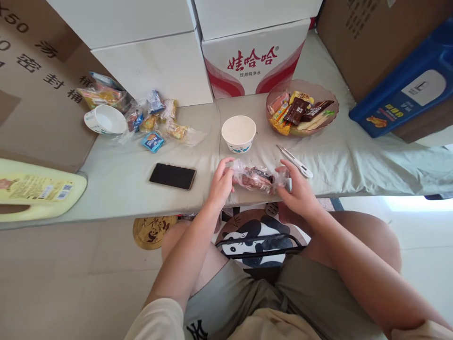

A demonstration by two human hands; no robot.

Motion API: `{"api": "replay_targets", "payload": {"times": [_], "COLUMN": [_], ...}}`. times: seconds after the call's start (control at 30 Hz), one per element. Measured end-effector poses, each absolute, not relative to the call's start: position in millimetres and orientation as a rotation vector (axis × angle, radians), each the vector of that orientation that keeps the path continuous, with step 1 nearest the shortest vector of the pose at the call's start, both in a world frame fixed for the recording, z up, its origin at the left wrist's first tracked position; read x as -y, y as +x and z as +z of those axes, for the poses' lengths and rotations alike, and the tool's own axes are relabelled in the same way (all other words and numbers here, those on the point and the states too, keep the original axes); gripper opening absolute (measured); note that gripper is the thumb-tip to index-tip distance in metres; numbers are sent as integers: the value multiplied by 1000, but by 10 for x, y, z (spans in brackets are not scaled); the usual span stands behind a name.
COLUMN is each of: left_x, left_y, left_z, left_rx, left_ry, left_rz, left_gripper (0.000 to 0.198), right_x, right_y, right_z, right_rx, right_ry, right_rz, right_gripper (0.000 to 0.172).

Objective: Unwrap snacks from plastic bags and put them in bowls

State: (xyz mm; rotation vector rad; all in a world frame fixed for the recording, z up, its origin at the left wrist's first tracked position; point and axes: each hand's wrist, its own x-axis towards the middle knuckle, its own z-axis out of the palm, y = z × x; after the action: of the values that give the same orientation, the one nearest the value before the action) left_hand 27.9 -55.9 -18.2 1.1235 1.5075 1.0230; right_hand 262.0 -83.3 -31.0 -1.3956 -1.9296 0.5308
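A clear plastic bag [257, 179] with brown wrapped pieces in it lies at the front edge of the cloth-covered surface, between my hands. My left hand [222, 182] has its thumb and fingers closed on the bag's left end. At the opposite end, my right hand [295, 189] pinches the crumpled plastic. A small grey-blue bit [289, 184] shows beside the right fingers; I cannot make out what it is. Just behind the bag stands a white paper bowl [239, 133]. A white utility knife [295, 161] lies close behind my right hand.
A pink clear bowl [302, 131] of packaged snacks sits back right. Left are a black phone [172, 176], several snack packets [153, 142], a tipped paper bowl [105, 119] and a yellow jug [38, 191]. Boxes [262, 63] line the back; a blue bottle [406, 89] leans right.
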Motion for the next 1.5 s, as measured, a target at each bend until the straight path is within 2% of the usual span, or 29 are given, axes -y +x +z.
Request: {"api": "replay_targets", "payload": {"times": [0.07,0.13,0.17,0.23,0.3,0.37,0.47,0.53,0.7,0.87,0.97,1.07,1.13,1.3,1.4,1.5], "left_x": [561,546,532,497,457,423,394,393,435,464,466,478,482,434,403,407], "left_y": [247,222,216,217,232,246,241,205,43,-38,-45,-50,-54,-73,-102,-117], "left_z": [-186,-204,-216,-241,-258,-262,-237,-199,-82,-38,-28,-29,-45,-96,-104,-111], "left_rx": [-1475,-1405,-1399,-1466,-1554,-1584,-1626,-1620,-1454,-1626,-1648,-1586,-1562,-1575,-1605,-1565], "left_ry": [1306,1495,1554,1568,1494,1420,1390,1421,1588,1600,1650,1786,1820,1659,1562,1650], "left_rz": [1081,1057,1016,989,1099,1253,1416,1421,884,848,879,761,671,929,1077,925], "left_gripper": [37,47,49,35,17,12,11,14,33,23,21,23,17,15,20,25], "right_x": [778,674,612,507,473,531,700,782,806,820,828,818,815,856,904,949], "right_y": [2619,2681,2730,2835,2900,2885,2729,2618,2600,2643,2585,2557,2571,2613,2603,2581], "right_z": [-277,-250,-239,-214,-185,-165,-179,-213,-261,-220,-238,-277,-291,-262,-218,-186], "right_rx": [1876,1829,1798,1708,1627,1674,1980,2129,2135,2179,2227,2214,2168,2028,2124,2370], "right_ry": [-1398,-1419,-1435,-1480,-1500,-1435,-1275,-1302,-1485,-1377,-1352,-1365,-1339,-1178,-1170,-1070], "right_rz": [522,491,457,332,196,174,235,181,-9,-124,-128,-169,-229,-372,-242,47], "right_gripper": [36,21,21,28,34,35,31,34,23,19,26,21,18,14,15,21]}}
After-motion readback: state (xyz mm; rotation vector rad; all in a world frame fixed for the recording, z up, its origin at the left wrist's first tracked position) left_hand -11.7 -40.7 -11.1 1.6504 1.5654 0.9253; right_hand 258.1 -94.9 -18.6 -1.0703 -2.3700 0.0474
